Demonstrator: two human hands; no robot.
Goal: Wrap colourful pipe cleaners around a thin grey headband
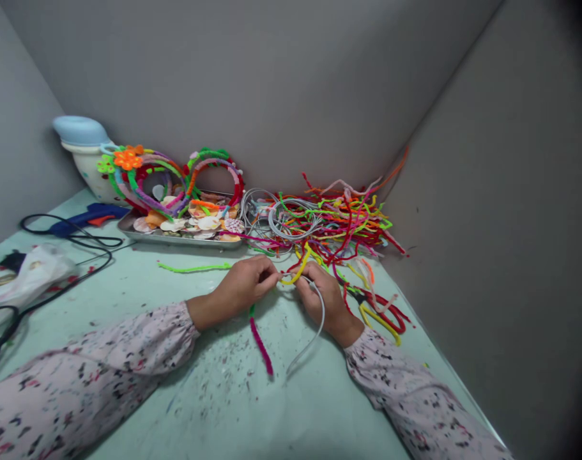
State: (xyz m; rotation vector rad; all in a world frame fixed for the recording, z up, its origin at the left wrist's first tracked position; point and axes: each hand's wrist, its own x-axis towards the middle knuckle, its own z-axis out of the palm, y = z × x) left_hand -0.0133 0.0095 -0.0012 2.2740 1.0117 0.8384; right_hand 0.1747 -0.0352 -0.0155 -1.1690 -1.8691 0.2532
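Yellow pipe cleaner [295,273] — seemingly pinched — between both hands' fingers [269,276]

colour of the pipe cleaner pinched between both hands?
Yellow. The pipe cleaner shows best in the head view.

Two hands in play, your left [240,287] and your right [329,300], and between them one grey band [319,319] and one yellow stem [298,268]. Loose on the table in front of you: one pink stem [260,342] and one green stem [195,268]. Further back, one tray [128,227], one glue gun [87,216], one jar [84,160], one bag [32,275] and one pair of scissors [381,316]. The pile [348,217] of stems and the bare hoops [281,220] are too tangled to count.
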